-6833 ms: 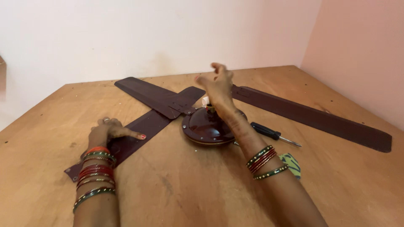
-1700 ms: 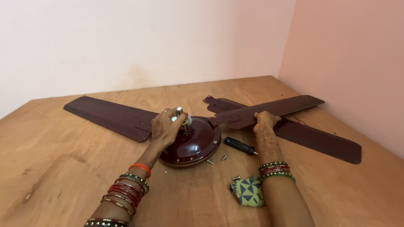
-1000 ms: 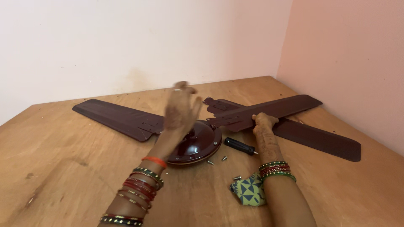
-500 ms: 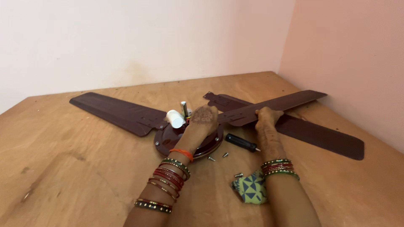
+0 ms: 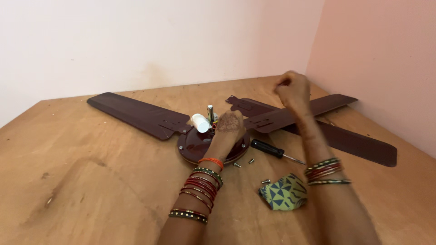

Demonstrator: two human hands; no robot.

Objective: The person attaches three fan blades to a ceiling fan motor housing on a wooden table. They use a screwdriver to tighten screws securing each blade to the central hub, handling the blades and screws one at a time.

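Note:
A dark maroon ceiling fan lies on a wooden floor, its round motor housing (image 5: 194, 146) in the middle. My left hand (image 5: 229, 124) rests on top of the housing, beside a white cylinder (image 5: 200, 122) and a metal shaft (image 5: 210, 112). One blade (image 5: 136, 114) stays fixed to the housing at the left. Two loose blades (image 5: 318, 118) lie crossed at the right. My right hand (image 5: 291, 88) is raised above those blades with fingers pinched together; whether it holds anything is hidden.
A black-handled screwdriver (image 5: 271, 150) lies right of the housing. Several small screws (image 5: 250, 161) are scattered in front of it. A folded yellow and dark patterned cloth (image 5: 284, 193) sits near my right forearm. Walls close in at the back and right.
My right hand has lifted off the loose blade and risen into the air. My left hand has settled onto the motor housing.

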